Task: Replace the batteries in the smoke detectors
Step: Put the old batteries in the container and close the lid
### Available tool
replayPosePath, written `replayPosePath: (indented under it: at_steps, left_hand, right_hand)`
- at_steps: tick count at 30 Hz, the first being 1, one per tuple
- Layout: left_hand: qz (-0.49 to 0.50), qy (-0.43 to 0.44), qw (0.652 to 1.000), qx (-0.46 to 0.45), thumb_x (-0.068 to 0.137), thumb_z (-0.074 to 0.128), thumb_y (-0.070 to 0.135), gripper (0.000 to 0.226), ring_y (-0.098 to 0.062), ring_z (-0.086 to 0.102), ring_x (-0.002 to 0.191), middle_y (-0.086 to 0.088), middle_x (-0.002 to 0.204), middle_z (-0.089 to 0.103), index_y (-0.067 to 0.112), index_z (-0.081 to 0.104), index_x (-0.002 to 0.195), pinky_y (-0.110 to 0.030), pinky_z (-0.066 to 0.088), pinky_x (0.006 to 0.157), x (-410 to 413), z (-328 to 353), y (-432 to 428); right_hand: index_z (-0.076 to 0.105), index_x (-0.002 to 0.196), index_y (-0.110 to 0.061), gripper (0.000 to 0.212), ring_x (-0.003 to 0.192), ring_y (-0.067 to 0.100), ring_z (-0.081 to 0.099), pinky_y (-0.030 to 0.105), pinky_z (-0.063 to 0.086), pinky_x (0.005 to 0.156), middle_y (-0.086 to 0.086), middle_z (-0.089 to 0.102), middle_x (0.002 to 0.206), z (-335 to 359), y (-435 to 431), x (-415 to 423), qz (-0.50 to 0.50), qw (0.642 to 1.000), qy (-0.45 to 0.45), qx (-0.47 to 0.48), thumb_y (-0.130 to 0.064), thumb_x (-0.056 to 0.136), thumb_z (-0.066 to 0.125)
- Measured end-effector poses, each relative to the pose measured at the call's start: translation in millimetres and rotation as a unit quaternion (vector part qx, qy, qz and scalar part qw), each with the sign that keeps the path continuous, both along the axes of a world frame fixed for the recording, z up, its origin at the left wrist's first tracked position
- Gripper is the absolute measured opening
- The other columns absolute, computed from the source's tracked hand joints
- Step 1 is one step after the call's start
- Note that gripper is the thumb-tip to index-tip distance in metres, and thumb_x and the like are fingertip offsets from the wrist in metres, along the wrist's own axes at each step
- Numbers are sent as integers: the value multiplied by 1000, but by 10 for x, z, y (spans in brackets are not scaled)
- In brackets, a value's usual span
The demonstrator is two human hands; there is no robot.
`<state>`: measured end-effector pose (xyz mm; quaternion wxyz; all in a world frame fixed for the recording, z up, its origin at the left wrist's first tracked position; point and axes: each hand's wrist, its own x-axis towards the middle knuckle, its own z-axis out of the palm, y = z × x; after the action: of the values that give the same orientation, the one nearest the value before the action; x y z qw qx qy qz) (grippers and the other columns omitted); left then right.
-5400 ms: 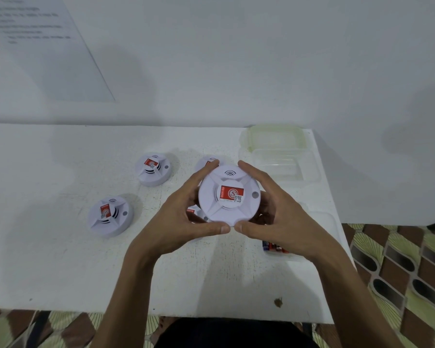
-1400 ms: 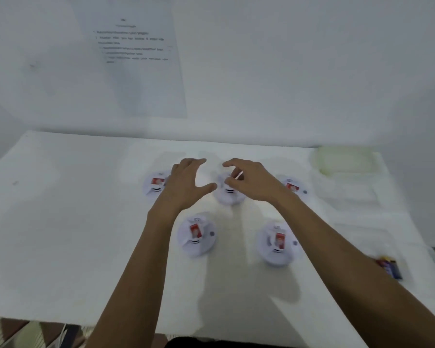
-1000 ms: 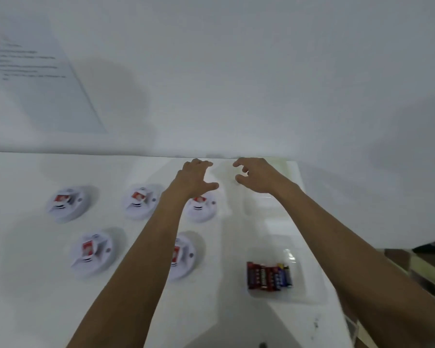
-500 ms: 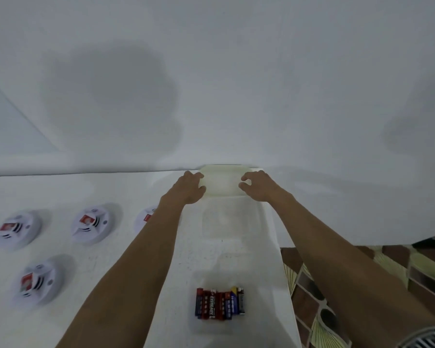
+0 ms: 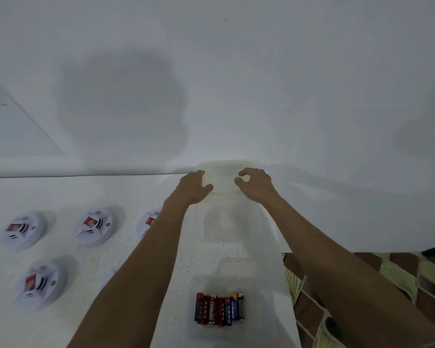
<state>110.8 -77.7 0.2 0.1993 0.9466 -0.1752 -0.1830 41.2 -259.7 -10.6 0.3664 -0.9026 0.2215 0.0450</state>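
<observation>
Work area: a white table (image 5: 126,194) against a white wall; at least four smoke detectors (image 5: 94,227) sit face-up at the left of the frame, well apart from both hands, one partly hidden behind the left forearm; the batteries (image 5: 220,308) lie side by side in a row inside a clear tray (image 5: 266,292) at lower centre, between the two forearms. Both arms reach forward to a translucent lidded container (image 5: 221,172) at the far edge of the table, against the wall, at centre frame; an open clear container (image 5: 226,227) stands between it and the tray. The left hand (image 5: 194,183) grips the left end of the lidded container, fingers over the top edge and thumb across the front; the right hand (image 5: 255,183) is curled over the right end, and contact cannot be confirmed. Handling, by estimate: the lidded container is light and thin-walled and likely flexes, so take it at both short ends under the rim; each detector is a light, rigid, smooth plastic disc, best held around its rim with both hands; the batteries are small, slick and prone to roll, so pinch each one at mid-body.
</observation>
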Motion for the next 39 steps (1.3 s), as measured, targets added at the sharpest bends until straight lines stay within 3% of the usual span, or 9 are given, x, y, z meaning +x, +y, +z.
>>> replayPosePath:
  at_steps: [12,18,26,34,39]
  left_hand:
    - [0,-108,989,-105,89,56,44,62,-29,46,124,-9,144,40,20,36,143,-43,34,106,-452,483,249]
    - [4,-100,988,-118,88,58,47,65,-27,43,128,-6,147,37,22,35,144,-45,36,105,-1285,518,603]
    - [3,-55,994,-98,87,56,50,66,-21,40,126,0,144,39,25,33,144,-41,38,104,-2396,253,1107]
    - [8,-66,993,-101,89,56,46,59,-18,41,125,3,143,41,28,37,141,-33,37,100,-2729,-66,1235]
    - [17,-75,990,-118,86,57,50,55,-13,50,114,8,137,44,33,40,136,-31,46,91,-2755,-131,1304]
  right_hand:
    - [54,134,-28,39,138,29,33,38,31,108,11,43,142,628,103,-648,2,996,-94,0,-38,96,52]
    - [51,137,-32,43,142,26,26,32,28,105,10,38,147,682,400,-1424,24,997,-73,6,-40,96,52]
    - [46,139,-39,45,146,23,21,39,27,113,8,33,153,464,862,-2599,56,998,-9,4,-46,95,52]
    - [47,139,-38,43,144,26,22,37,27,112,8,29,154,314,1040,-2953,61,998,24,-13,-42,97,51]
    - [53,133,-36,36,142,24,25,35,30,109,8,34,151,223,1065,-2996,50,999,3,-11,-38,98,51]
